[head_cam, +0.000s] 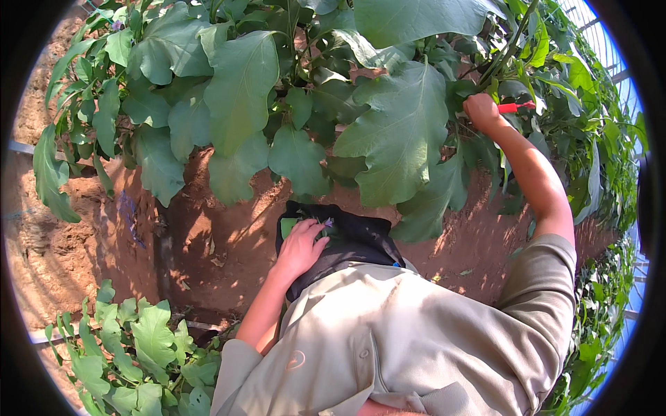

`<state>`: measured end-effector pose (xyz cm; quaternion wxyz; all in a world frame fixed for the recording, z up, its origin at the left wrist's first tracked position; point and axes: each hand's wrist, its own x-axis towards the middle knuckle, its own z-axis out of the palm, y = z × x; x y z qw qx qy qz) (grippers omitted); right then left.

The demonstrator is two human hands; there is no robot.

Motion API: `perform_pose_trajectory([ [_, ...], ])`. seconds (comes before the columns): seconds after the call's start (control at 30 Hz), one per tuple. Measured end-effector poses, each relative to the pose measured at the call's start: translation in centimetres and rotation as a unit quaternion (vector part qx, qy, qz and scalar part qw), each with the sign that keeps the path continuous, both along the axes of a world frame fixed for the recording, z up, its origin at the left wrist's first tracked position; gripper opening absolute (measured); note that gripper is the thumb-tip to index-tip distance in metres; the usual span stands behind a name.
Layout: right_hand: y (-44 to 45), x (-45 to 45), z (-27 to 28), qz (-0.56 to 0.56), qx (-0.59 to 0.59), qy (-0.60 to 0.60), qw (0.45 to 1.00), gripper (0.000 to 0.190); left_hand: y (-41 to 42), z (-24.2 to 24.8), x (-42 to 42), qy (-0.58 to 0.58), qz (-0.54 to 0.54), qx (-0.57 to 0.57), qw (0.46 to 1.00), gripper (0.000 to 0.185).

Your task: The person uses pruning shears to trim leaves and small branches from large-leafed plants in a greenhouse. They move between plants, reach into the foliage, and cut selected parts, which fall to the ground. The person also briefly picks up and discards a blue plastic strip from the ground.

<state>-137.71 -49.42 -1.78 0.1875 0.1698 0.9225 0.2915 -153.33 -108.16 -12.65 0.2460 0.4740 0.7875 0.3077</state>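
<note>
Up at the right, my right hand (481,112) is closed around a tool with a red handle (509,107). Leaves and the fist hide its working end, so its kind cannot be told. The fist is beside a thick green stem (502,60) of an eggplant plant. At my waist, my left hand (302,247) lies over the mouth of a black cloth bag or apron pouch (359,229). Green leaf pieces (287,227) and a small purple flower (328,222) show by its fingers. Whether those fingers grip any of them is not visible.
Broad eggplant leaves (400,135) hang across the space before me. Reddish soil (223,249) lies below them. More leafy plants (140,348) grow at lower left, and a dense row (598,296) stands at right beside the greenhouse frame (622,75).
</note>
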Motion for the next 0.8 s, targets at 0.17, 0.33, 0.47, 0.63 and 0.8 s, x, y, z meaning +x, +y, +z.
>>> perform_pose_trajectory([
  [0.17,-1.5,0.6,0.1,-0.080,-0.015,0.153,0.985,0.010,0.3,0.8,-0.4,0.016,-0.016,0.009,1.000,0.037],
  [0.33,-4.3,0.1,2.3,-0.109,-0.018,0.268,0.957,0.018,0.0,2.6,-1.6,-0.015,-0.039,0.037,0.998,0.036],
  [0.47,-9.8,-1.2,8.6,-0.124,-0.083,0.374,0.916,0.026,0.5,4.9,-3.5,-0.048,-0.071,0.090,0.992,0.037],
  [0.63,-29.8,-2.4,15.8,-0.039,-0.277,0.523,0.805,0.005,0.1,9.2,-6.6,-0.233,-0.092,0.130,0.959,0.066],
  [0.8,-48.9,-11.5,12.1,-0.010,-0.585,0.358,0.728,0.010,-5.1,10.5,-12.5,-0.247,-0.173,0.270,0.914,0.062],
])
